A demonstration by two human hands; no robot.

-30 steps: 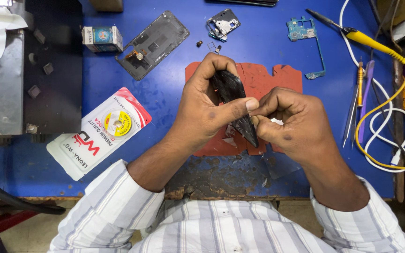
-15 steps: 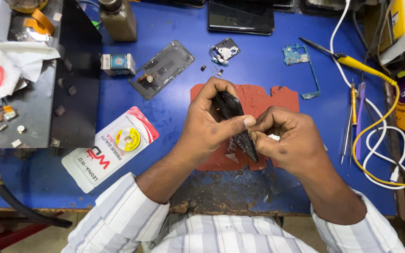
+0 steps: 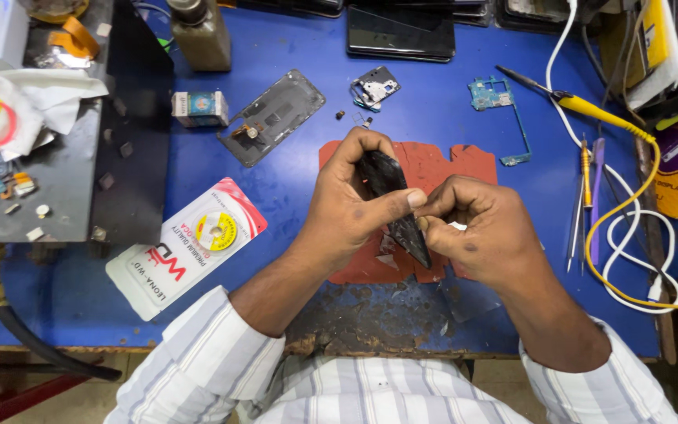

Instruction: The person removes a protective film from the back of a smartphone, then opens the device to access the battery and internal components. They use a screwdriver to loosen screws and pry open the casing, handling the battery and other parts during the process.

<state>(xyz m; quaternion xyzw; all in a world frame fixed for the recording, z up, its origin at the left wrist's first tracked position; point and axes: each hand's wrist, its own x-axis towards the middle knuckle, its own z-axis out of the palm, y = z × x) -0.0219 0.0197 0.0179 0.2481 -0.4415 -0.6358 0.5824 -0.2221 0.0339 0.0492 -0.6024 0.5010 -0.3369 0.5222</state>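
My left hand grips a black phone screen panel held on edge above a worn red mat on the blue bench. My right hand pinches at the panel's lower edge with thumb and fingertips pressed together; whatever small thing it holds is hidden. A grey phone back cover lies up and to the left. A small metal part and a green circuit board lie beyond the mat.
A white solder-wick packet lies left of my arm. A small box and a brown bottle stand at the back left. A yellow-handled soldering iron, tweezers and looping cables are at the right. Dark phones sit at the back.
The camera view has shifted so more of the back of the bench shows. Both hands keep their grip on the black panel, with little visible movement.
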